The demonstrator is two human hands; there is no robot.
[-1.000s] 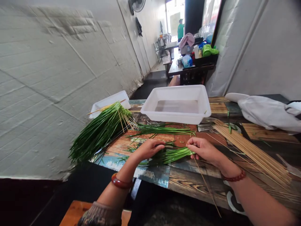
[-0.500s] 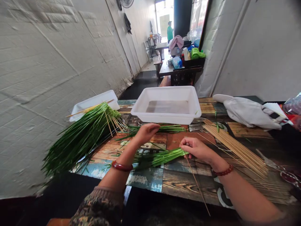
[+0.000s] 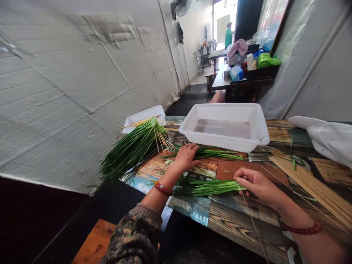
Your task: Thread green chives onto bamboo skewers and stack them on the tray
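My right hand (image 3: 254, 184) pinches a thin bamboo skewer (image 3: 254, 223) at the white-green ends of a bunch of garlic chives (image 3: 216, 187). The skewer's long end slants down past the table edge. Beyond that bunch, my left hand (image 3: 187, 157) is over some loose chives (image 3: 220, 153), thumb apart from the fingers and nothing gripped; whether it touches them I cannot tell. To the left lies a big pile of skewered chives (image 3: 132, 148), skewer ends pointing right. Several bare bamboo skewers (image 3: 308, 187) lie in a heap right of my right hand.
A large white plastic tub (image 3: 224, 141) stands at the back of the patchwork wood table (image 3: 233, 216). Behind the chive pile is a smaller white tub (image 3: 162, 119). A white cloth item (image 3: 332, 139) lies far right. A wall (image 3: 68, 91) runs along the left; a person (image 3: 228, 36) stands far off.
The view has swung left, so everything sits further right. My left hand has flattened over the loose chives, its thumb now spread. My right hand keeps its pinch at the chive ends.
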